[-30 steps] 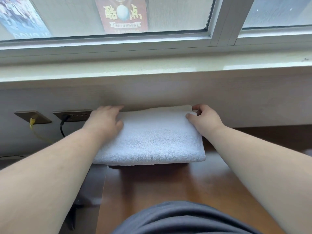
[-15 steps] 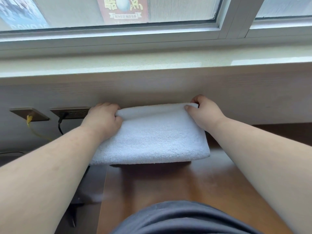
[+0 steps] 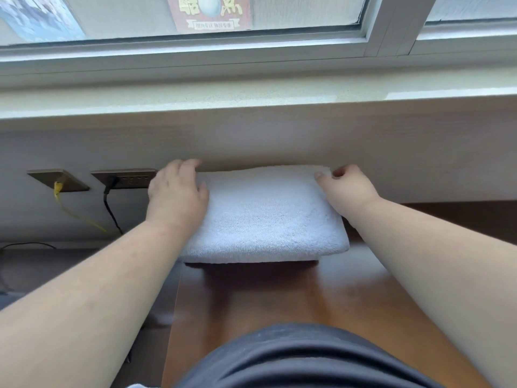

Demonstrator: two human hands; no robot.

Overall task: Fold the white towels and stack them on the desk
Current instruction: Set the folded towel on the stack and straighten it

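Both hands (image 3: 176,191) flattened towel (image 3: 265,217) (far edge lowered).

Head cam, looking fwd/down, close over desk (image 3: 279,298) toward window (image 3: 251,23).

This looks like a hotel or guest room. A glossy wooden desk (image 3: 279,298) stands against a pale wall panel (image 3: 363,147) with brass-coloured socket plates (image 3: 126,178), below a wide window sill (image 3: 251,100) and frosted window (image 3: 293,9).
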